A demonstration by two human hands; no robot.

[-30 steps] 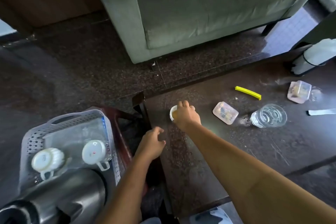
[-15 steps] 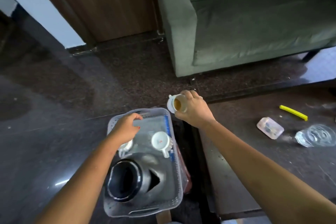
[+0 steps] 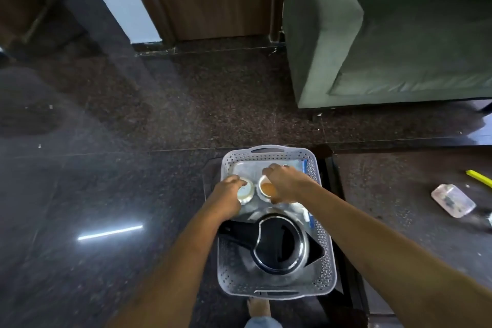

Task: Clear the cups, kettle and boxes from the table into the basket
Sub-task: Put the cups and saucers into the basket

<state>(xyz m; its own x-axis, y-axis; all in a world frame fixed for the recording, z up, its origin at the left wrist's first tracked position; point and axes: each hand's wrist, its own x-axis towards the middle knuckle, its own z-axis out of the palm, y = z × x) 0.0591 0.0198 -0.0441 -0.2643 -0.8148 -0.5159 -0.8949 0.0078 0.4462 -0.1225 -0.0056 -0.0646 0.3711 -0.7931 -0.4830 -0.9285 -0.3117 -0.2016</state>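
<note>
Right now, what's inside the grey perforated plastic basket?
A steel kettle with a black handle, a white cup that the left hand holds, and a second white cup, holding brown liquid, gripped by the right hand. The hands cover whatever lies beneath them.

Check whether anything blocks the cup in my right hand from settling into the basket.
Nothing visible does. The right hand holds the filled cup already within the basket walls, beside the white cup the left hand grips; the kettle lies nearer you. Under the hand is hidden.
</note>
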